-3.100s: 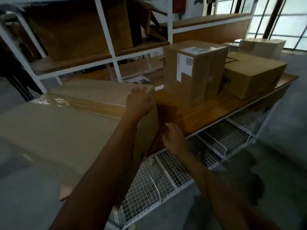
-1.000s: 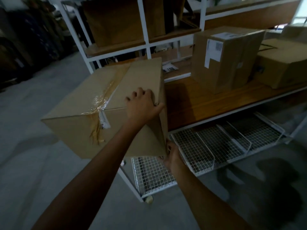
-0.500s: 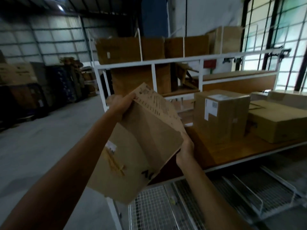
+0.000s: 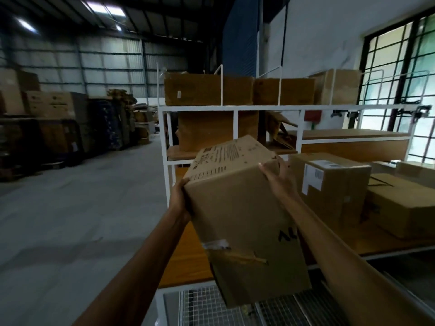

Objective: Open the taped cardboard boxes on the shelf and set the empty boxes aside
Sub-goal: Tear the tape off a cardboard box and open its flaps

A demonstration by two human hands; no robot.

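Observation:
I hold a brown cardboard box (image 4: 240, 212) up in the air in front of the shelf, tilted, its printed face turned upward and away. Torn tape clings to its lower near side. My left hand (image 4: 180, 198) grips its left edge, fingers hidden behind the box. My right hand (image 4: 274, 174) grips the upper right corner, fingers curled over the edge. On the wooden shelf (image 4: 186, 257) behind stands a tall taped box with a white label (image 4: 329, 189), and a flatter box (image 4: 404, 205) lies to its right.
The white metal rack (image 4: 164, 142) carries more boxes (image 4: 207, 90) on its upper levels. A wire mesh tier (image 4: 204, 307) sits below the wooden shelf. Bare concrete floor (image 4: 70, 220) spreads to the left, with stacked cartons (image 4: 54, 123) far off. Windows are on the right.
The box came off the shelf edge and was lifted and turned over in the air. My left hand shifted from its top to the left edge, my right hand from underneath to the upper right corner.

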